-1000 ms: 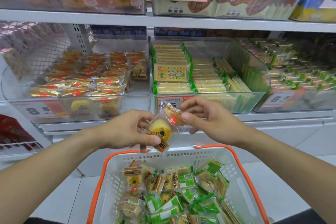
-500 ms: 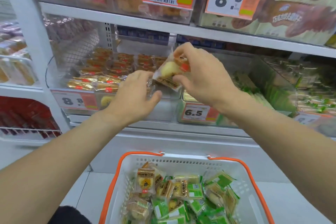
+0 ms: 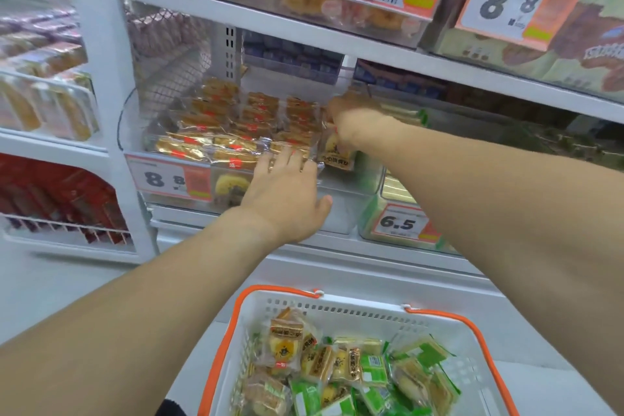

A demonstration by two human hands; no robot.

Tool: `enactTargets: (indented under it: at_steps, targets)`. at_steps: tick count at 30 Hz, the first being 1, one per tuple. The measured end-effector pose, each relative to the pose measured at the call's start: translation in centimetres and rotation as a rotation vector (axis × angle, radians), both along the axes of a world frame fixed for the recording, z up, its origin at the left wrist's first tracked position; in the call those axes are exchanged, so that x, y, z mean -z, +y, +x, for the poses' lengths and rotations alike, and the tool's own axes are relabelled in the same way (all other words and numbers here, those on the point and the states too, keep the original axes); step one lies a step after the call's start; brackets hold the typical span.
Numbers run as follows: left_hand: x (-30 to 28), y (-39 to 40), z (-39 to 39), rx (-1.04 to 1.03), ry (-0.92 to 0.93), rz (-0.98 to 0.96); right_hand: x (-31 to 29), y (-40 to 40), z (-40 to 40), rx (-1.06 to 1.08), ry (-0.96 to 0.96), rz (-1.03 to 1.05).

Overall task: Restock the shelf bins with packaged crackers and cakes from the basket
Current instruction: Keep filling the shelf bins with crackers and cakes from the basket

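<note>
Head view: two hands, left hand (image 3: 287, 194) fingers spread, right hand (image 3: 351, 118) fingers pinching one cake packet (image 3: 334, 150).

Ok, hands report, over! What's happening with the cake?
Right hand holds the cake in the bin. Left hand flat, open, on the bin's front. Nothing blocking.

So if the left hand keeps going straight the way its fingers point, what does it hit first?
Most likely the front row of wrapped cakes in the clear bin; the left hand already reaches over its front rim, fingers flat, though contact is unclear.
</note>
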State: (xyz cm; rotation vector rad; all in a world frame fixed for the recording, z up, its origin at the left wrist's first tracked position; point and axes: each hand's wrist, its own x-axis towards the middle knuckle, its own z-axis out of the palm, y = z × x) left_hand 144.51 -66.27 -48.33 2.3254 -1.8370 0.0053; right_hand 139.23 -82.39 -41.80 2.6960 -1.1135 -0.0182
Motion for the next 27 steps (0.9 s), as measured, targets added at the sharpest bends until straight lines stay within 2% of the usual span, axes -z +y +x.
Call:
enactTargets:
  at_steps: [10, 17, 19, 21, 25, 27]
  targets:
    - [0.1, -0.2, 0.1, 0.006, -0.010, -0.029, 1.7, -3.4, 2.4, 0.044, -0.099, 0.034]
    - [0.1, 0.1, 0.4, 0.055, 0.020, -0.046, -0.5, -2.2, 1.6, 0.023, -0.001, -0.028]
    - [0.1, 0.2, 0.6, 0.071, 0.092, -0.069, -1.1, -1.2, 0.2, -0.011, -0.011, -0.074]
    - [-0.1, 0.2, 0.6, 0.091, 0.211, -0.158, -1.4, -0.2, -2.4, -0.112, -0.127, -0.100]
    - [-1.6, 0.6, -0.9, 0.190, 0.307, -0.589, -0.2, 4.3, -9.1, -0.357, -0.475, -0.091]
    - [-2.2, 1.0, -2.0, 0.256, 0.389, -0.573, 1.6, 7.2, -12.0, -0.416, -0.652, -0.038]
